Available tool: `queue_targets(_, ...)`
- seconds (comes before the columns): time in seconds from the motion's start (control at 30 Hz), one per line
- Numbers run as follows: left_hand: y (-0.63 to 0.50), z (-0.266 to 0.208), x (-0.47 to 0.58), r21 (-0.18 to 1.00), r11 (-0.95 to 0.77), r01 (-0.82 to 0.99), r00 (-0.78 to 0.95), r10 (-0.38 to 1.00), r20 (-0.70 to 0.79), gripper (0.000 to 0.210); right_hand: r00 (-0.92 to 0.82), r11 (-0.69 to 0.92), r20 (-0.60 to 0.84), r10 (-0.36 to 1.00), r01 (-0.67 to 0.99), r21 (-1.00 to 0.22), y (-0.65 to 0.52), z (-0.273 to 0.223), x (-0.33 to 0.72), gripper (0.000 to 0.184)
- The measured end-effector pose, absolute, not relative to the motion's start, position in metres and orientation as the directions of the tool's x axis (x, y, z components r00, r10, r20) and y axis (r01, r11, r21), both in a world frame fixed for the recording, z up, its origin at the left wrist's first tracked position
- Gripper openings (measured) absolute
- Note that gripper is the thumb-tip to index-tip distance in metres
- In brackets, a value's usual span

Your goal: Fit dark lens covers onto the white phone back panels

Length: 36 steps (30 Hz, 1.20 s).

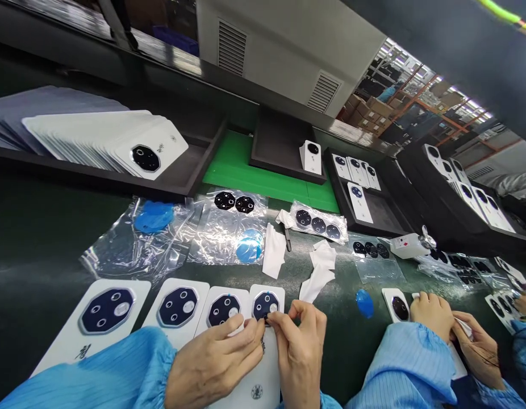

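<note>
Several white phone back covers with dark camera plates lie in a row before me, among them the leftmost white back cover [59,345]. At the row's right end, both my hands meet over the rightmost back cover [269,369], at the lower edge of its dark camera plate [265,301]. My left hand [218,358] reaches in across the neighbouring cover, fingertips pinched together. From the other side my right hand [303,346] pinches with thumb and forefinger, tips nearly touching the left ones. Whatever small piece sits between the fingertips is hidden.
Plastic bags with round dark plates [245,204], blue film discs [154,217] and white wipes [274,250] lie beyond the covers. Black trays [284,139] with back covers stand behind. A co-worker's hands [433,315] work at the right, near a white bottle [410,246].
</note>
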<state>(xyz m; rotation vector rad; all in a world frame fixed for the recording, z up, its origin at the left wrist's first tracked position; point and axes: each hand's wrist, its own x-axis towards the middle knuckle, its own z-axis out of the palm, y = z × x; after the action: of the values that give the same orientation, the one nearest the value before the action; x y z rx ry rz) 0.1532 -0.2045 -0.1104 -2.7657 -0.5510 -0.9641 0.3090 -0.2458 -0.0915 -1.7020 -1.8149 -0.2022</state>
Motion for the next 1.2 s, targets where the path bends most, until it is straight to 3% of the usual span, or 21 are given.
queue_targets(0.6, -0.205, -0.109, 0.153, -0.022, -0.917, 0.398, 0.715, 0.296, 0.633, 0.046, 0.021, 0.137, 0.557, 0.83, 0.961, -0.239, -0.246, -0.095, 0.311, 0.029)
queue_targets(0.7, -0.203, -0.108, 0.154, -0.016, -0.919, 0.394, 0.713, 0.294, 0.637, 0.046, 0.024, 0.175, 0.513, 0.858, 0.925, -0.336, -0.24, -0.087, 0.316, 0.027)
queue_targets(0.8, -0.201, -0.107, 0.153, 0.008, -0.925, 0.379, 0.699, 0.292, 0.652, 0.045, 0.138, 0.159, 0.482, 0.866, 0.836, -0.525, -0.234, -0.08, 0.321, 0.019)
queue_targets(0.9, -0.198, -0.105, 0.15, 0.054, -0.92, 0.388, 0.663, 0.32, 0.677, 0.044, 0.209, 0.138, 0.436, 0.875, 0.757, -0.639, -0.231, -0.081, 0.321, 0.016)
queue_targets(1.2, -0.194, -0.108, 0.142, 0.05, -0.907, 0.419, 0.664, 0.344, 0.664, 0.044, 0.178, 0.152, 0.446, 0.877, 0.778, -0.609, -0.232, -0.094, 0.318, 0.017)
